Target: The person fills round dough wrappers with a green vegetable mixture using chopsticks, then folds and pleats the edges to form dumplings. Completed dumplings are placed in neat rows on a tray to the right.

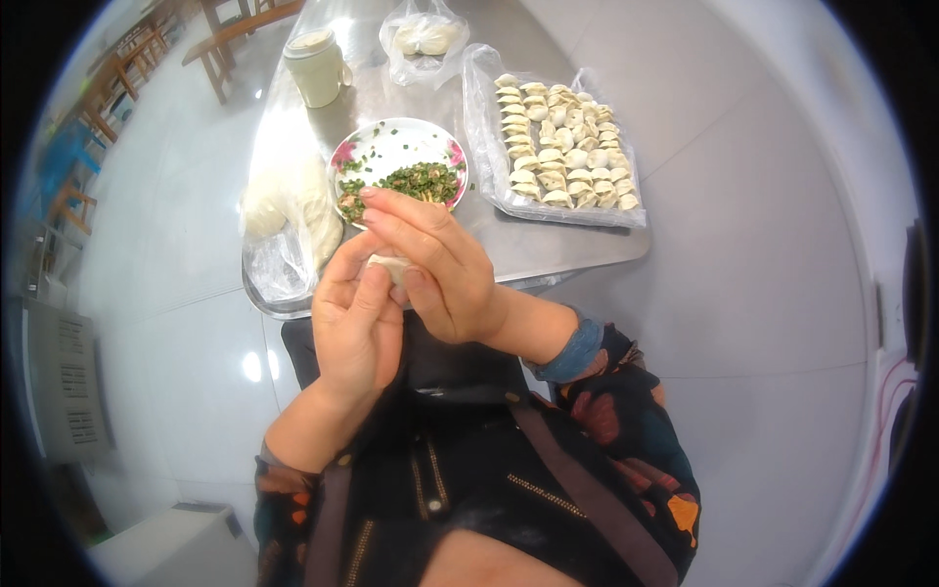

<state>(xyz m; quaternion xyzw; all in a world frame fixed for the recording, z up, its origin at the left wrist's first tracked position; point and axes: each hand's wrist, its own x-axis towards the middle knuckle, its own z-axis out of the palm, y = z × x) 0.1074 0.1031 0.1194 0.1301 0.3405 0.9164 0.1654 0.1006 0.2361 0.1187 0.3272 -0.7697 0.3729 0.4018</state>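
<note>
Between both hands, at the near edge of a metal table, is a small piece of pale dough, seemingly a dumpling [390, 268]. My left hand [358, 308] has its thumb pressed on the dough's left side. My right hand [447, 264] pinches the other side, its fingers reaching over the top. Just beyond the hands lies a white plate [411, 139] with pink flowers, holding chopped green filling [419, 180]; the fingers hide part of its near rim. To the right, rows of folded dumplings [554, 158] sit on a plastic-covered tray [488, 176].
Dough in clear plastic bags [282, 257] lies at the table's left edge. A lidded pale green cup [315, 73] stands at the far left, and another bag of dough [425, 38] is at the back. Wooden benches [235, 33] stand beyond the table [543, 257].
</note>
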